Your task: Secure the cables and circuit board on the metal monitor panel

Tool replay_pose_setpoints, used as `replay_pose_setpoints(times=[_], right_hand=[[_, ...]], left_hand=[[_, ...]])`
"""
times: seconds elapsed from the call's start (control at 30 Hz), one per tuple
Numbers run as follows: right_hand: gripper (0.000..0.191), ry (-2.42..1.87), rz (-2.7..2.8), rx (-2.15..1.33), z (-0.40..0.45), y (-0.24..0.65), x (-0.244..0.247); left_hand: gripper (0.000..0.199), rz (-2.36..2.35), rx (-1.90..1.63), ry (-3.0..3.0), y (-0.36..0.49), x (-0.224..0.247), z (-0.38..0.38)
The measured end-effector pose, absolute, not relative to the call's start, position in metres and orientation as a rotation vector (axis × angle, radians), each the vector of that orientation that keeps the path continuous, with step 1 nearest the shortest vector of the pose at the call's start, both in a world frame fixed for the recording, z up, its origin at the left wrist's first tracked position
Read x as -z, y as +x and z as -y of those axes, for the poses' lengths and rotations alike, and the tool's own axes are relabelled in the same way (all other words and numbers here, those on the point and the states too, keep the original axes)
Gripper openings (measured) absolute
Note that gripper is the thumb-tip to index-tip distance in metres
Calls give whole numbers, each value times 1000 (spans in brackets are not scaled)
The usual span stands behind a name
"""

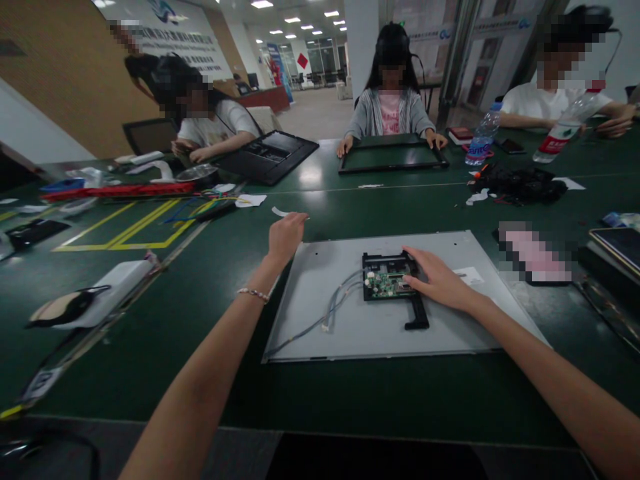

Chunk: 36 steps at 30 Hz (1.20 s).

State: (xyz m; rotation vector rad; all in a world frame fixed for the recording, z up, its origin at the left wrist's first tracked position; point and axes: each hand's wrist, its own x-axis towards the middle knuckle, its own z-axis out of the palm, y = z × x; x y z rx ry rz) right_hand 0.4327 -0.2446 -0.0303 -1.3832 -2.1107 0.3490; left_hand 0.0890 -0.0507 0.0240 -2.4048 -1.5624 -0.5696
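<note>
A grey metal panel lies flat on the green table in front of me. On it sits a black frame with a green circuit board, and grey cables trail off to its left. My right hand rests on the board's right side, fingers spread over the black frame. My left hand reaches past the panel's far left corner with the fingers curled; whether it pinches something small there I cannot tell. A bead bracelet is on my left wrist.
Across the table a person holds a black screen frame; another at the left works on a black back cover. Water bottles, a black cable pile, yellow floor tape markings and a white device lie around.
</note>
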Motion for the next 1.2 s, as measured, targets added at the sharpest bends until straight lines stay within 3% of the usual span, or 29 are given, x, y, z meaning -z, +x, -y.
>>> replay_pose_setpoints(times=[0.23, 0.37, 0.57, 1.2], right_hand=[[66, -1361, 2107, -358, 244, 432, 28], [68, -1336, 2090, -360, 242, 433, 31], [68, -1330, 2081, -365, 242, 434, 31], [69, -1328, 2094, -361, 242, 433, 32]], left_hand=[[29, 929, 424, -2813, 211, -39, 117], [27, 856, 289, -2862, 243, -30, 141], [20, 937, 259, -2873, 253, -14, 144], [27, 980, 512, -3161, 249, -6, 148]])
